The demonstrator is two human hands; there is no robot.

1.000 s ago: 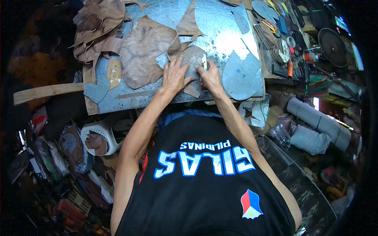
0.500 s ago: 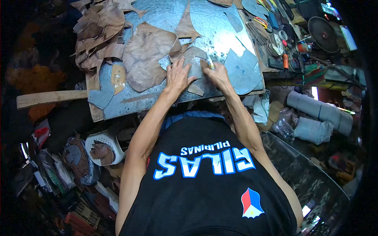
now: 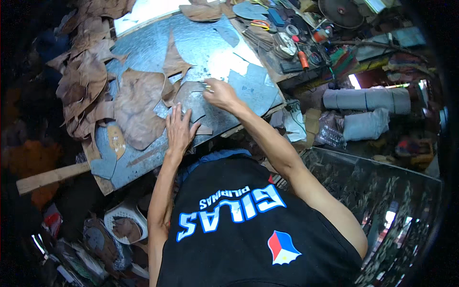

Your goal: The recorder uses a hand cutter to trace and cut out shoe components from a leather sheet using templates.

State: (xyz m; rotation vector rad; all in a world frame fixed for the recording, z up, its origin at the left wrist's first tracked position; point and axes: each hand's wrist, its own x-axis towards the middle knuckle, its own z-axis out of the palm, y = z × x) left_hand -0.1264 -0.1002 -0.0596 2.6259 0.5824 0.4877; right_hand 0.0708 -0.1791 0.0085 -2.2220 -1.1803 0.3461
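My left hand [image 3: 178, 131] lies flat with its fingers apart, pressing on the lower left edge of a grey pattern piece [image 3: 193, 103]. At that piece's upper right side, my right hand [image 3: 221, 95] is closed around a slim tool [image 3: 209, 88], of which only a pale, yellowish bit shows; its kind I cannot make out. Left of my hands spreads a large brown leather piece [image 3: 136, 105] with an irregular outline. A narrow pointed leather scrap [image 3: 174, 57] lies beyond the grey piece. To the right is another grey pattern sheet [image 3: 251, 86].
Leather scraps [image 3: 86, 81] pile up along the left side of the metal-topped table [image 3: 148, 43]. A tan pattern [image 3: 116, 138] lies near its left corner. At the far right sit scissors [image 3: 260, 24] and an orange bottle [image 3: 303, 60]. A wooden bar [image 3: 52, 178] juts out left.
My view has turned, so the table appears tilted and further left. My right hand has moved along the grey piece to its far right corner. My left hand stays spread beside it.
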